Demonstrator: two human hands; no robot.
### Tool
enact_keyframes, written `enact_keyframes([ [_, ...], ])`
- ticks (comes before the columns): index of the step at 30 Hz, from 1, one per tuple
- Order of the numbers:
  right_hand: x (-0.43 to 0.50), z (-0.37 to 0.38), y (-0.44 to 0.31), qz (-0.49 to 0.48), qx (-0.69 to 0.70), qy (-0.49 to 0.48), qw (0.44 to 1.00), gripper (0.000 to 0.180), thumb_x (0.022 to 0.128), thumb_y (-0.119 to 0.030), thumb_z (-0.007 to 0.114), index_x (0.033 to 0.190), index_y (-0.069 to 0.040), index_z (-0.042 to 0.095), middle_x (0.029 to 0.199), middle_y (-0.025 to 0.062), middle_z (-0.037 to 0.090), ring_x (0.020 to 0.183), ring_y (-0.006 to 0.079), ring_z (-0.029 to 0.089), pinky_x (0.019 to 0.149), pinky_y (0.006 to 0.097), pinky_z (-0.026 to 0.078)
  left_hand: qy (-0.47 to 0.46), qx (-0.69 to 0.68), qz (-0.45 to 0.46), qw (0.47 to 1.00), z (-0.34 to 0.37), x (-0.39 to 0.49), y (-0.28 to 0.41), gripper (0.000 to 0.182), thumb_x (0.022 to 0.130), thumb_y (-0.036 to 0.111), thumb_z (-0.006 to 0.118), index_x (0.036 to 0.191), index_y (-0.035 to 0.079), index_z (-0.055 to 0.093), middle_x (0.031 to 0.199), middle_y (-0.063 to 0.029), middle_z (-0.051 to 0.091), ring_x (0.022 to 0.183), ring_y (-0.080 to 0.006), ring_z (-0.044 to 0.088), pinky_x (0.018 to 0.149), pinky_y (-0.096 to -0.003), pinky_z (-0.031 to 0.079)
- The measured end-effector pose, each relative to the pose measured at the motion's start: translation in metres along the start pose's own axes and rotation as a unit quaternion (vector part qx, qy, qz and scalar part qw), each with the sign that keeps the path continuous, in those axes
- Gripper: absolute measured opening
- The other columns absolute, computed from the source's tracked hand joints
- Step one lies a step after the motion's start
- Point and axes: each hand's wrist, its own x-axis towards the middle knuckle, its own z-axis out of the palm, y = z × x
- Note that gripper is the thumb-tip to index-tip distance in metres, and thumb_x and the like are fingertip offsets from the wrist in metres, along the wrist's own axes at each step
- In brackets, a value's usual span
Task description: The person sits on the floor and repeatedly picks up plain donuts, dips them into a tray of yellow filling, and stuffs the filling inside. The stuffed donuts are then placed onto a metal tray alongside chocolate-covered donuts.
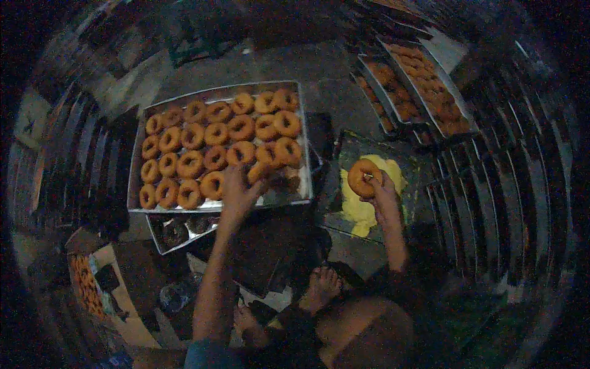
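A shallow metal tray (303,182) filled with rows of brown ring doughnuts (190,164) lies before me. My left hand (238,187) reaches over its front row, thumb spread, close to a tilted doughnut (258,172); whether the fingers grip one is unclear. To the right, my right hand (386,191) pinches a single ring doughnut (357,181) by its edge, thumb near the hole. Behind that doughnut, thick yellow cream (357,210) is spread over a dark flat tray (329,214). The front right part of the doughnut tray lies in shadow.
More trays of browned pastries (426,85) stand at the upper right. Stacked dark racks or trays (488,203) line the right side, others (80,152) the left. Under the doughnut tray, another tray (161,246) juts out. A cardboard box (133,304) sits at lower left, my bare foot (325,281) below.
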Motion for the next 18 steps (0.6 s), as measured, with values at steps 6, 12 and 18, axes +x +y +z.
enact_keyframes([
  [6, 0.010, -0.082, 0.028, -0.134, -0.249, 0.184, 0.941, 0.042, 0.095, -0.012, 0.057, 0.136, -0.004, 0.049, 0.127, 0.0196, 0.060, 0.114, 0.0373, 0.061, 0.086, 0.0460, 0.056, -0.114, -0.422, -0.239, 0.867, -0.008, -0.047, 0.076, 0.039, 0.093, 0.033, 0.066, 0.122, 0.008, 0.057, 0.111, -0.0071, 0.065, 0.096, -0.0186, 0.062, 0.076, -0.0332, 0.053],
  [12, 0.022, -0.101, 0.083, -0.274, -0.523, 0.116, 0.799, 0.056, 0.081, -0.006, 0.071, 0.134, -0.012, 0.055, 0.133, 0.0207, 0.057, 0.120, 0.0414, 0.056, 0.099, 0.0464, 0.048, -0.143, -0.582, -0.254, 0.759, 0.027, -0.065, 0.111, 0.038, 0.097, 0.032, 0.058, 0.126, 0.008, 0.054, 0.116, -0.0069, 0.062, 0.100, -0.0208, 0.061, 0.083, -0.0341, 0.052],
  [18, 0.058, -0.110, 0.085, -0.295, -0.489, 0.110, 0.814, 0.054, 0.073, -0.008, 0.076, 0.126, -0.013, 0.062, 0.130, 0.0183, 0.055, 0.121, 0.0402, 0.052, 0.100, 0.0451, 0.046, -0.222, -0.553, -0.181, 0.783, 0.048, -0.080, 0.105, 0.053, 0.100, 0.034, 0.049, 0.141, 0.000, 0.046, 0.125, -0.0102, 0.060, 0.109, -0.0230, 0.060, 0.092, -0.0320, 0.050],
])
